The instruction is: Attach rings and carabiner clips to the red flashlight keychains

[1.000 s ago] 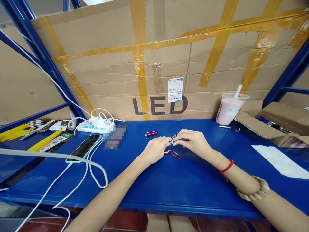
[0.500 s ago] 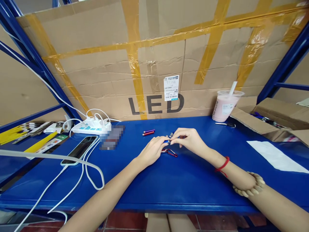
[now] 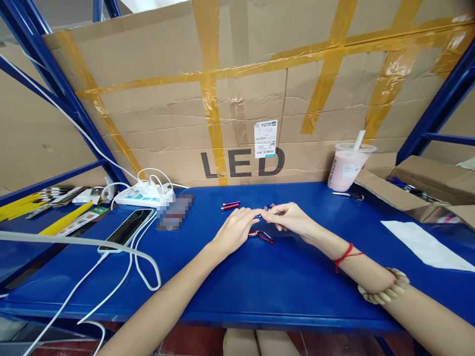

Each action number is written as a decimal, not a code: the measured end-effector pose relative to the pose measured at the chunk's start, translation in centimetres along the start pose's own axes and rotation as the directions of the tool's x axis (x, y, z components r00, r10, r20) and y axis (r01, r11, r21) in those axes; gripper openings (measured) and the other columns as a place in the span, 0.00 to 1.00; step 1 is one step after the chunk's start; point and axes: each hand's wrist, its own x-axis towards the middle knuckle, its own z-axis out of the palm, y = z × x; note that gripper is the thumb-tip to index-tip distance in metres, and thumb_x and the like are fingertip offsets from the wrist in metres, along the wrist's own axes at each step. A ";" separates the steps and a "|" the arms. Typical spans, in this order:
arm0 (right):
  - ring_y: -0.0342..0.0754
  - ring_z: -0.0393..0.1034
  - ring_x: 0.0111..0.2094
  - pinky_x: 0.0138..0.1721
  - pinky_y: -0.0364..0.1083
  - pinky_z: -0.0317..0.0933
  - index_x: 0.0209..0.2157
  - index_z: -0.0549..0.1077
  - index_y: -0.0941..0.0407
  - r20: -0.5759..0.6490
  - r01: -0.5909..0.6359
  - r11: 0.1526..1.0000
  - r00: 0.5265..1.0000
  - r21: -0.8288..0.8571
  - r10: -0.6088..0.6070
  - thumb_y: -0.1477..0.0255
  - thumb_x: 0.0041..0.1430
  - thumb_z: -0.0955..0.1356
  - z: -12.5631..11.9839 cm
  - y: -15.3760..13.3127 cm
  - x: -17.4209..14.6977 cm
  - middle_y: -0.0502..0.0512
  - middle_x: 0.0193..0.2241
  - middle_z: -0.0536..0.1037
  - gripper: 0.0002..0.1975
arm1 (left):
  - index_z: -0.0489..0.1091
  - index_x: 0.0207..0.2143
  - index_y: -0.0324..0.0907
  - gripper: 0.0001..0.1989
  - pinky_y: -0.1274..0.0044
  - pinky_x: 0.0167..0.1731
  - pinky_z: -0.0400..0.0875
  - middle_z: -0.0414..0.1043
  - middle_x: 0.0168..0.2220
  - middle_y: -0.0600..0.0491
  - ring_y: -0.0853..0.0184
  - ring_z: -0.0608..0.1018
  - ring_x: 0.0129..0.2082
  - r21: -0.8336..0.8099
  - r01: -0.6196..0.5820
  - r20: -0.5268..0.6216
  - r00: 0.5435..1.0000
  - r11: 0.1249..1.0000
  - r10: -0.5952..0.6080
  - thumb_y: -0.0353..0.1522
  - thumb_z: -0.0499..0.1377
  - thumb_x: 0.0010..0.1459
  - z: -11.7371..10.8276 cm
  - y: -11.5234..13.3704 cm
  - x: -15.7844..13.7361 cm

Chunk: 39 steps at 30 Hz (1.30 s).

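My left hand (image 3: 233, 230) is closed around a small blue metal tube (image 3: 257, 217), most of it hidden by the fingers. At the tube's right end, the thumb and forefinger of my right hand (image 3: 291, 217) are pinched together; anything between them is too small to make out. Just beyond the fingertips lie several small shiny metal pieces (image 3: 269, 206), partly covered by the right hand. A red carabiner clip (image 3: 265, 237) with a short red tube lies below my hands. Up and left of them rest a purple tube (image 3: 233, 202) and a red tube (image 3: 230, 207), side by side.
At left are a white power strip (image 3: 128, 199), a phone (image 3: 128, 228) with white cables, and a blurred dark item (image 3: 176, 212). A pink drink cup (image 3: 347, 168), a key (image 3: 348, 196), white paper (image 3: 426, 245) and an open carton (image 3: 438, 183) stand right. Taped cardboard (image 3: 166, 123) backs the blue table.
My right hand has lowered and flattened slightly, still pinching at the blue tube's end. The left hand keeps its hold. The whole view has shifted a little.
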 end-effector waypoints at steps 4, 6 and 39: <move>0.32 0.53 0.16 0.16 0.35 0.46 0.24 0.73 0.64 0.031 -0.057 0.998 0.998 0.040 0.056 0.59 0.36 0.73 0.1 0.1 0.0 0.49 0.17 0.65 0.20 | 0.62 0.47 0.38 0.13 0.77 0.36 0.60 0.66 0.32 0.52 0.70 0.64 0.31 0.053 -0.010 0.006 1.000 0.999 0.009 0.29 0.45 0.62 0.0 -0.1 0.0; 0.32 0.54 0.17 0.17 0.35 0.46 0.25 0.73 0.64 0.035 -0.070 0.996 0.997 0.047 0.068 0.58 0.36 0.72 0.2 0.2 0.1 0.50 0.18 0.66 0.22 | 0.62 0.47 0.39 0.13 0.76 0.36 0.60 0.66 0.34 0.52 0.70 0.64 0.33 0.065 0.016 0.031 0.999 0.998 -0.018 0.28 0.44 0.62 0.1 -0.2 0.1; 0.35 0.62 0.23 0.25 0.37 0.56 0.33 0.77 0.51 0.030 0.508 0.586 0.771 -0.632 -0.636 0.59 0.54 0.65 -0.5 1.4 0.4 0.51 0.33 0.73 0.13 | 0.60 0.44 0.39 0.12 0.73 0.37 0.61 0.67 0.40 0.51 0.66 0.68 0.38 0.102 0.189 0.206 0.956 0.977 -0.207 0.29 0.41 0.63 0.1 -0.5 0.6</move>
